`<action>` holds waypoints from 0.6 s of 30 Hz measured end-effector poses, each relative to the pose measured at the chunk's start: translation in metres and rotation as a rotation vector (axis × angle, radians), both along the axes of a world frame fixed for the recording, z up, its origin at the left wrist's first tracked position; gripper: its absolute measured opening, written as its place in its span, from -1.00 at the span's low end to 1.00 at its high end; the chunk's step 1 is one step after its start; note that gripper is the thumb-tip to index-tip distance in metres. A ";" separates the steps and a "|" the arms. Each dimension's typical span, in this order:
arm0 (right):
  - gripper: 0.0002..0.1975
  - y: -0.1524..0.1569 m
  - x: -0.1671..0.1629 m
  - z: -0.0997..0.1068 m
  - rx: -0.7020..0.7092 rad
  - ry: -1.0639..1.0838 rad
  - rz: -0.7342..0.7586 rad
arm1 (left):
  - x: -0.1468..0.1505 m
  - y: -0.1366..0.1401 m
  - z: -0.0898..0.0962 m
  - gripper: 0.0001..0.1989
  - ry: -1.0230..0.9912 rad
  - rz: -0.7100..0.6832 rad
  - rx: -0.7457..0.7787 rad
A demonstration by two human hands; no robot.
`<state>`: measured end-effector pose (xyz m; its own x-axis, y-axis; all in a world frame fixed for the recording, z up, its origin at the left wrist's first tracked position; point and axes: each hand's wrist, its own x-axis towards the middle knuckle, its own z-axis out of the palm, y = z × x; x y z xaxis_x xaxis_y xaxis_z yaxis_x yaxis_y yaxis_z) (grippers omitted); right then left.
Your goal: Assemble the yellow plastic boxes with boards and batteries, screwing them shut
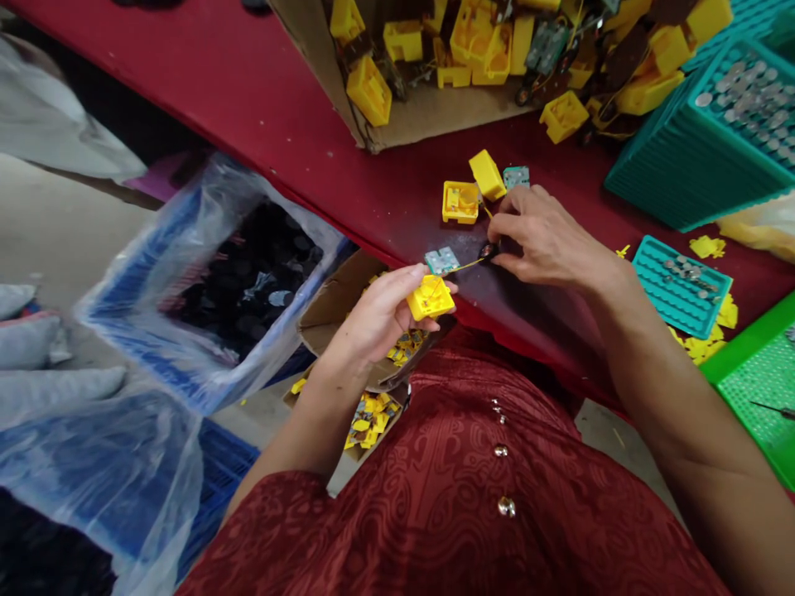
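My left hand (383, 319) is closed round a small yellow plastic housing (431, 300), its open side turned up. Just above that housing a small green circuit board (441, 261) sits by my left fingertips. From the board a thin yellow wire (467, 266) runs to a small dark round part (488, 250). The fingers of my right hand (539, 236) are pinched on this dark part. Beyond my right fingertips, on the red table (397, 194), lie an open yellow housing (460, 203), a second yellow housing (488, 175) tilted against it, and another circuit board (516, 177).
A cardboard box (410, 124) of yellow housings lies at the back. Stacked teal trays (671, 178) stand right, near a small teal tray (683, 290) and a green basket (745, 348). Left of the table, a plastic-lined blue crate (142, 331) holds dark parts. Below are boxes of yellow pieces (373, 418).
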<state>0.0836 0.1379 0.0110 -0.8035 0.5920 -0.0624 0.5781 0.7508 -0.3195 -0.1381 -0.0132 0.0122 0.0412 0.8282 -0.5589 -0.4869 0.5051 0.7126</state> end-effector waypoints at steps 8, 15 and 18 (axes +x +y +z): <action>-0.84 0.008 -0.002 0.013 -0.070 -0.067 0.030 | -0.003 0.000 0.002 -0.62 0.047 -0.002 0.027; -0.82 0.004 -0.003 0.000 -0.046 0.015 0.027 | -0.001 0.003 0.004 -0.60 0.053 -0.025 0.048; -0.82 0.002 0.002 -0.010 -0.012 0.109 0.016 | 0.001 0.005 0.004 -0.61 0.062 -0.025 0.054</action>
